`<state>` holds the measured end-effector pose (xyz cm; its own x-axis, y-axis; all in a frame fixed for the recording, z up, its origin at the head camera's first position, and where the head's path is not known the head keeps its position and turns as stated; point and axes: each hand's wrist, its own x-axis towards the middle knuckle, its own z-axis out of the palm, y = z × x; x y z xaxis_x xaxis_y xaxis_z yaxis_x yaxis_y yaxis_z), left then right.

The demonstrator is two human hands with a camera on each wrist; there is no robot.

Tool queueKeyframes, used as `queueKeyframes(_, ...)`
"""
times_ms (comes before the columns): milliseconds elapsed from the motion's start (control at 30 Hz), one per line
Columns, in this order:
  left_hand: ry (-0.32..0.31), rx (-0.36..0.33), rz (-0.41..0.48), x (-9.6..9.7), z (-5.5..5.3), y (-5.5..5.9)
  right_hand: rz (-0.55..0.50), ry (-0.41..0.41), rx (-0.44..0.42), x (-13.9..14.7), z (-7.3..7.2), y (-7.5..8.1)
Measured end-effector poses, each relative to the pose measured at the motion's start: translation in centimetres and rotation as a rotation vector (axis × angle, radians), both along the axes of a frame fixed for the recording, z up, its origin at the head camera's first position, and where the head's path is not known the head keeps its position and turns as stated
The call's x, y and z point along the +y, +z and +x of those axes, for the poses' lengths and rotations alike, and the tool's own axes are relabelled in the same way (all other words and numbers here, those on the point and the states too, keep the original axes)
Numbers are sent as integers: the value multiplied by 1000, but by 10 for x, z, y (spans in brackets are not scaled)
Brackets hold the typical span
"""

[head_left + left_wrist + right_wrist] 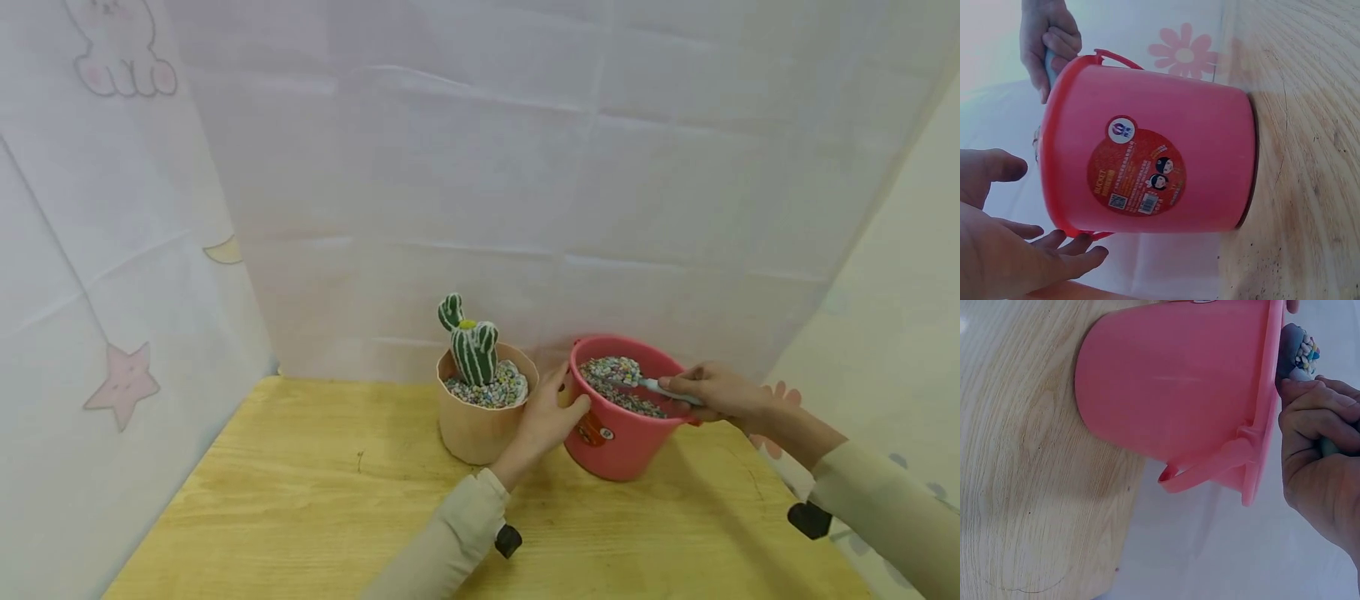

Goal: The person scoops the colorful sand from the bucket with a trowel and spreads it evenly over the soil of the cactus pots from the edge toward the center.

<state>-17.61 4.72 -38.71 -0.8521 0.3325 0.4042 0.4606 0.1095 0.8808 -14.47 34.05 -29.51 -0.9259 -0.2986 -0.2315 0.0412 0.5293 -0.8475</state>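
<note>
Pinching the pale blue handle of a small scoop (pixel 656 387), the right hand (pixel 711 390) holds a heap of multicoloured pebbles (pixel 618 366) over the mouth of a tapered pink plastic bucket (pixel 637 454), right of centre in the head view. The left hand (pixel 547 421) is spread, thumb apart from the fingers, at the bucket's left rim; whether it bears any weight I cannot tell. Spilling looks like the main risk: the heap is rounded and loose, so a tilt of the wrist or a knock against the rim could shed stones onto the yellow wooden bench (pixel 315 475). Pressing on the near edge might also tip the bucket, if the left hand is not steadying it. Just left of the bucket, near the middle of the frame, stands a pale tan round pot (pixel 476 433) with a green, white-ridged cactus (pixel 474 357) upright among similar pebbles. The left hand lies between the two containers, so it and the bucket's raised rim would obstruct a low sideways path. A white cloth backdrop (pixel 420 192) fills the upper frame close behind, and the bucket's pink carrying handle (pixel 1210 470) hangs down its side, where a sleeve could catch.
</note>
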Motion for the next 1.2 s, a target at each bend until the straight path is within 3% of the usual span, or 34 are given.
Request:
queueKeyframes(200, -27, -25, 16, -15, 13, 12, -13, -10, 7, -2, 12, 12)
queueKeyframes(533, -80, -16, 21, -36, 30, 23, -20, 17, 23, 2, 12, 14)
queueKeyframes(700, -52, 10, 39, -46, 35, 28, 22, 15, 37, -2, 10, 15)
queueKeyframes(867, 23, 109, 58, -59, 34, 29, 22, 12, 41, -13, 8, 17)
queueKeyframes(1067, 159, 300, -16, -74, 33, 28, -29, 39, 36, -25, 7, 21)
queueKeyframes(1200, 310, 356, -76, -86, 31, 26, -24, 76, 47, -31, 1, 21)
